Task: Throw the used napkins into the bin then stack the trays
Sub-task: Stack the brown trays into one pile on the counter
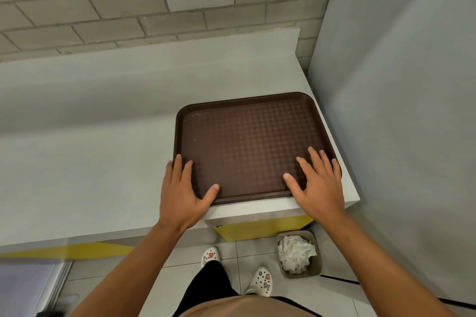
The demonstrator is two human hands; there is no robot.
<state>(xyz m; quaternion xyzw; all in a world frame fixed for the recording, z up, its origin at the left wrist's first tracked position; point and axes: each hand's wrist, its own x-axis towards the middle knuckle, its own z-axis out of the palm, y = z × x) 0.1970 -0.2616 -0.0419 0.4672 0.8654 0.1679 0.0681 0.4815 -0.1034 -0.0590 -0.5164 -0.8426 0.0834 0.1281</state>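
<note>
A stack of dark brown trays (247, 136) lies on the right end of the white counter (90, 136), its near edge at the counter's front. My left hand (183, 193) rests flat on the stack's near left corner with fingers straight. My right hand (316, 183) lies flat on the near right corner, fingers spread. The top tray holds nothing. On the floor below, a small grey bin (316, 269) contains crumpled white napkins (296, 253).
A grey wall panel (399, 110) stands close on the right of the counter. A tiled wall (154, 2) runs behind it. The counter front is yellow (257, 229). My feet in white clogs (262, 282) stand beside the bin.
</note>
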